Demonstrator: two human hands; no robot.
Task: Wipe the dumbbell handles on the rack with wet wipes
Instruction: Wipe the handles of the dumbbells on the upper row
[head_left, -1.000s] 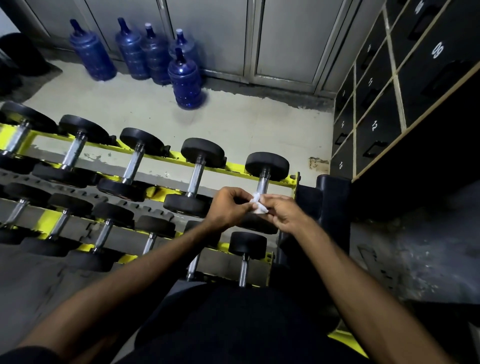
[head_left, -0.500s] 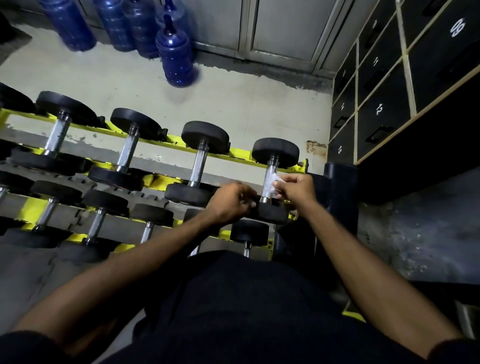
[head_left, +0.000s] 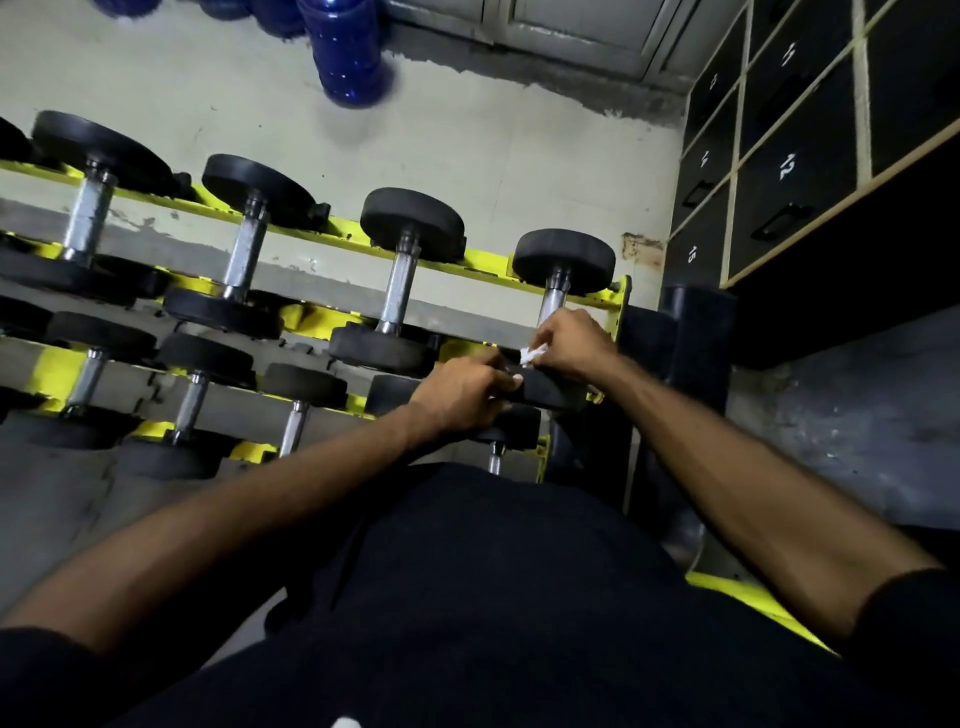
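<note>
A yellow rack (head_left: 483, 260) holds rows of black dumbbells with steel handles. My right hand (head_left: 571, 343) grips a white wet wipe (head_left: 531, 355) around the lower part of the handle of the rightmost top-row dumbbell (head_left: 563, 260). Most of that handle is hidden under the hand. My left hand (head_left: 462, 395) curls over the near black head of the same dumbbell (head_left: 545, 389), beside the right hand. A small white bit shows at its fingertips.
Blue water jugs (head_left: 348, 52) stand on the pale floor beyond the rack. Black numbered lockers (head_left: 789, 171) line the right side. A black cylinder (head_left: 696, 327) stands at the rack's right end. More dumbbells (head_left: 400, 280) fill the rack to the left.
My right hand has slid the wipe down the handle toward the near head. My left hand has moved right onto that head. The camera has tipped lower.
</note>
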